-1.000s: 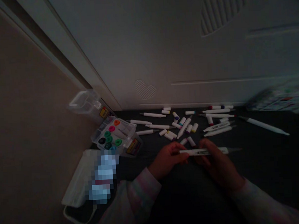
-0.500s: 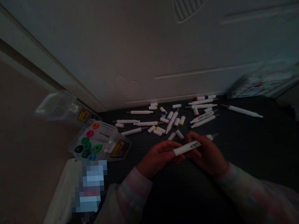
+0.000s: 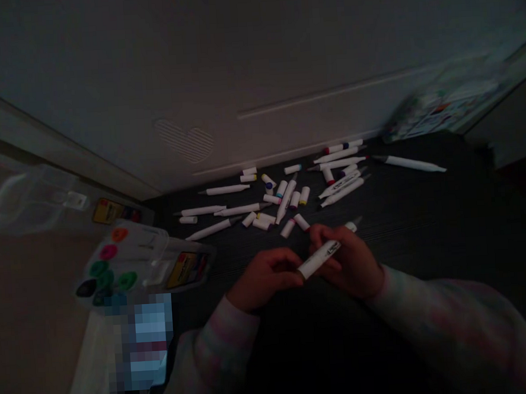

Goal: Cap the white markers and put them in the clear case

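A white marker [image 3: 319, 260] with dark print on its barrel lies slantwise between my two hands, its grey tip pointing up and right. My right hand [image 3: 351, 262] is closed around the barrel near that tip. At the lower end, the thumb and fingers of my left hand [image 3: 265, 278] pinch the marker. Just beyond my hands, several loose white caps [image 3: 287, 227] with coloured ends are scattered on the dark table [image 3: 231, 261]. Uncapped white markers [image 3: 286, 201] lie among them, with more markers [image 3: 345, 191] to the right.
To the left, a clear plastic case [image 3: 159, 242] holds several markers with coloured ends, beside its transparent lid [image 3: 35, 196]. A whitish object [image 3: 89, 368] and a blurred-out screen sit below it. Another case [image 3: 445, 111] leans at the back right against the white panel [image 3: 281, 53].
The camera view has shifted, so the case at left shows lower and further left. The marker stays in both hands and now slants more steeply.
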{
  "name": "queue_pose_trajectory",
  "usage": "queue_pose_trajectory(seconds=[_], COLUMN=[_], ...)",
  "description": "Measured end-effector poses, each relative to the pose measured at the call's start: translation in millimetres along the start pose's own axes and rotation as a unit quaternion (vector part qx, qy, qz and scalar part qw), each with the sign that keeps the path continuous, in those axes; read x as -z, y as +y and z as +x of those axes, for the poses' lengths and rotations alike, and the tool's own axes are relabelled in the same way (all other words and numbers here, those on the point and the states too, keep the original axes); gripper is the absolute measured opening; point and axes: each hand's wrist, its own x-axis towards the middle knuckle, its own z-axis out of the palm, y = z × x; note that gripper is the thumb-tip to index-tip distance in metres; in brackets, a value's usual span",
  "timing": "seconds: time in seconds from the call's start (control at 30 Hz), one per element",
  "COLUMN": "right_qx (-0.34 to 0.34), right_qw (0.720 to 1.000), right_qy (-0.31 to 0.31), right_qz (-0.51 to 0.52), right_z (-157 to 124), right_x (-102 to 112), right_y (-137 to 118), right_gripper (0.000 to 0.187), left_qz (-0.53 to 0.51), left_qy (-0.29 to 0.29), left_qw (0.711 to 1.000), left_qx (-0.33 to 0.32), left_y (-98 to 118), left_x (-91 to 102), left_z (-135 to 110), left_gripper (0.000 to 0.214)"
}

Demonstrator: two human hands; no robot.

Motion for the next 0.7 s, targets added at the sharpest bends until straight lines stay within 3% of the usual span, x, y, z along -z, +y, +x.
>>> queue_pose_trajectory(seconds=[0.37, 0.7], right_qx=[-0.018, -0.031], right_qw=[0.999, 0.999], right_qy=[0.011, 0.005], right_qz=[-0.042, -0.033], right_z=[-0.5, -0.1], right_x=[1.4, 2.1], right_y=[-4.7, -8.3], right_gripper=[0.032, 0.033], left_qz=[0.065, 0.005], left_qy=[-0.002, 0.006], left_qw=[0.998, 0.999], left_qx=[-0.022, -0.050], left_y=[5.7, -2.0], left_x=[4.5, 8.0], left_z=[-1.0, 1.2], left_gripper=[0.033, 0.033])
